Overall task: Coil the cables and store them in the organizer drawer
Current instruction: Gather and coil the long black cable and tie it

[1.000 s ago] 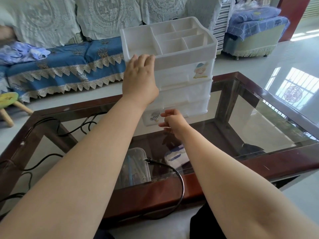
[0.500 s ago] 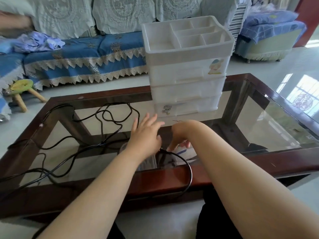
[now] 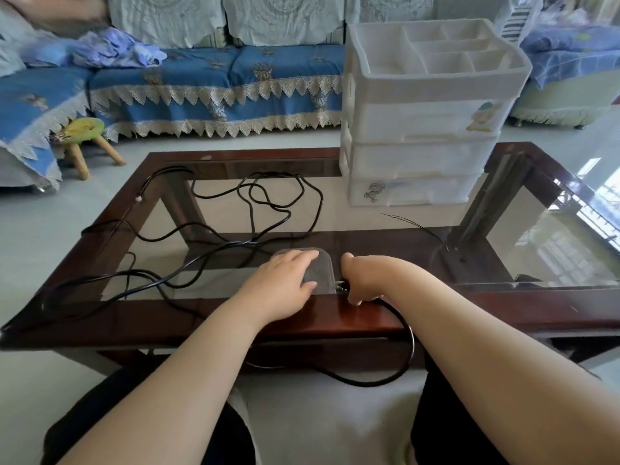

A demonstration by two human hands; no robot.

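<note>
A long black cable [image 3: 235, 245] lies tangled in loose loops over the left half of the glass-topped table [image 3: 536, 297]. One end of it droops off the near edge toward my lap. My right hand [image 3: 364, 278] pinches that cable end at the near rim. My left hand [image 3: 285, 285] lies flat with straight fingers on the glass beside it, over a clear box [image 3: 320, 270] seen through the glass. The white organizer [image 3: 426, 129], with three shut drawers and an open divided tray on top, stands at the far right of the table.
A thin dark wire [image 3: 419, 226] lies on the glass in front of the organizer. A blue-covered sofa [image 3: 214, 85] runs along the back and a small green stool [image 3: 85, 139] stands on the floor at the left. My knees are just under the near edge.
Both hands have come down from the organizer's front to the near edge of the table. My right hand has taken hold of the cable end and my view has swung left.
</note>
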